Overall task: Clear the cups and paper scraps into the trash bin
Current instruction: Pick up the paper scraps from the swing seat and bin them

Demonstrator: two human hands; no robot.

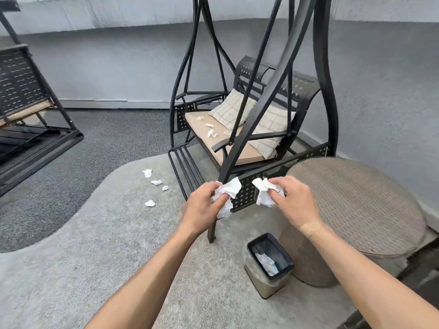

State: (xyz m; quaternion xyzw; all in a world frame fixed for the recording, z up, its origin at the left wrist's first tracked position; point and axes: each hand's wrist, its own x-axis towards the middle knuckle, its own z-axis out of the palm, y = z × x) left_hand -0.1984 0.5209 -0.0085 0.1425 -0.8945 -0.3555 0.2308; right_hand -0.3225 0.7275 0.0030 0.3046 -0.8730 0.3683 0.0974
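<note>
Both hands are out in front of us at chest height, a little apart. Our left hand point(204, 205) is pinched around a crumpled white tissue wad point(226, 194); our right hand point(293, 200) is clamped on a second white wad point(264, 193). Fingers & thumbs are closed on the paper, w/ loose corners sticking up.

Below & slightly right of the hands sits the small trash bin point(269, 265) on the pale rug point(107, 233), just beside a round wicker side table point(356, 205). It has a dark liner & already holds some paper.

More scraps wait: four on the rug point(155, 182) to the left, well apart from the bin, & several on the swing bench cushion point(209, 125) ahead. No cups visible from this angle.

Step in hand, as we judge it: drop both wads in the bin. To do it well, bring hands down & right until they're directly over the opening, low enough that light paper can't drift, then release one at a time. The opening is narrow, so two wads at once may catch the rim. Squeeze the loose corners in first. Then the rug scraps, then the bench.
</note>
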